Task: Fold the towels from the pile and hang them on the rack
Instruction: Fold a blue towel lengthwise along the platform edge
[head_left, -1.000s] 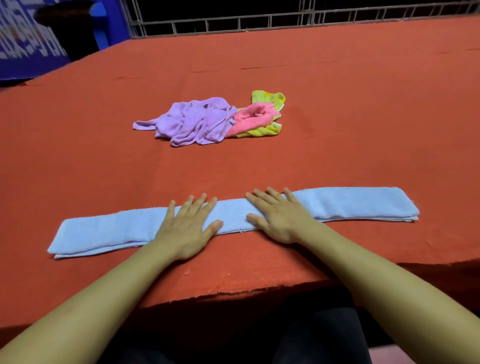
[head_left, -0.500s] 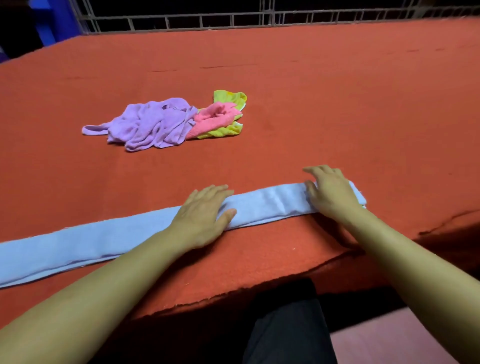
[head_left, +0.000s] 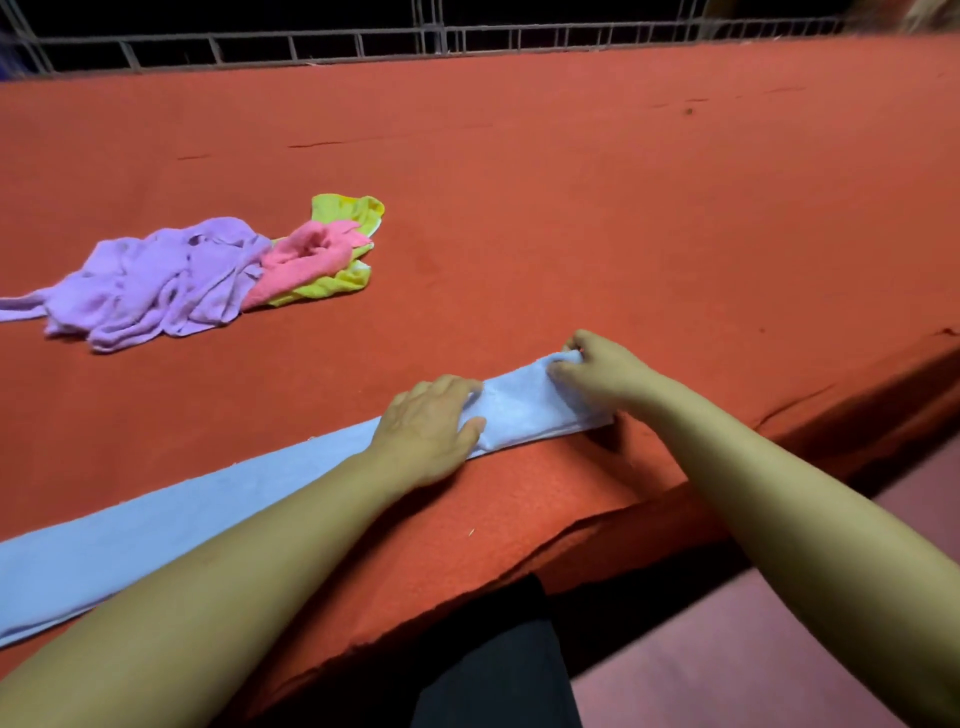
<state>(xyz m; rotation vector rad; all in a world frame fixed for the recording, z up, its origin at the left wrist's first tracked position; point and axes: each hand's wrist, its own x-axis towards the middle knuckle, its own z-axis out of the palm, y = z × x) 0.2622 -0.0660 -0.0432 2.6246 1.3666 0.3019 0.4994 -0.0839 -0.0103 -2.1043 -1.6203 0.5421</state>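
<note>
The blue towel (head_left: 182, 525), folded into a long strip, lay along the desk (head_left: 623, 208) edge, its long axis running eight to two o'clock. The left hand (head_left: 426, 426) pressed flat mid-strip, fingers relaxed. The right hand (head_left: 597, 371), nearer the two o'clock end, pinched that end.

No writing, label, brand, number or sign could be read anywhere in the view.
</note>
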